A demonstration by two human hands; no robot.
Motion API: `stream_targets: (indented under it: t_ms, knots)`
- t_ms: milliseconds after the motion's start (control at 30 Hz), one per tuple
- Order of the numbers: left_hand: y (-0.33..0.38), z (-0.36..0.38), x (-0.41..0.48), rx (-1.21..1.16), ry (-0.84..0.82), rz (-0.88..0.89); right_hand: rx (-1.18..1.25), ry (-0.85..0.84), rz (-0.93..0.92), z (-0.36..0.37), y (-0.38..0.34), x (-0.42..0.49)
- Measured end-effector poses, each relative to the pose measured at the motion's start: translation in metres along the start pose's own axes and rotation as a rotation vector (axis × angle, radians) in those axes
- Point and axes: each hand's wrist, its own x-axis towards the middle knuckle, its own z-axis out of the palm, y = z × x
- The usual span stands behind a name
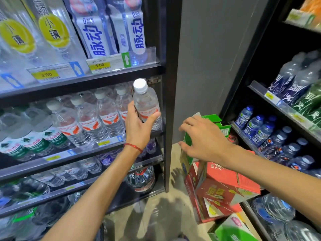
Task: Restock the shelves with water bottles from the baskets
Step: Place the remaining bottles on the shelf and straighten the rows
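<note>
My left hand (139, 122) grips a clear water bottle (146, 101) with a white cap and red-and-white label, holding it upright at the right end of the middle shelf (111, 141). Several matching bottles (90, 117) lean in rows beside it on that shelf. My right hand (203, 138) reaches down to the right and holds the edge of a green carton (188, 141), fingers curled over its top flap. No basket is in view.
A dark shelf upright (169, 101) stands just right of the held bottle. Red cartons (218, 188) are stacked on the floor under my right hand. Blue-capped drink bottles (260, 129) fill the right-hand rack. Large water jugs (140, 178) sit on the lowest shelf.
</note>
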Motion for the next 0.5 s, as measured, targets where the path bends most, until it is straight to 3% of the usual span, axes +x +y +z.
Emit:
stream_targets:
  t_ms: [500]
  knots:
    - [-0.033, 0.028, 0.025, 0.056, 0.021, 0.074, 0.077, 0.068, 0.027, 0.018, -0.006, 0.002]
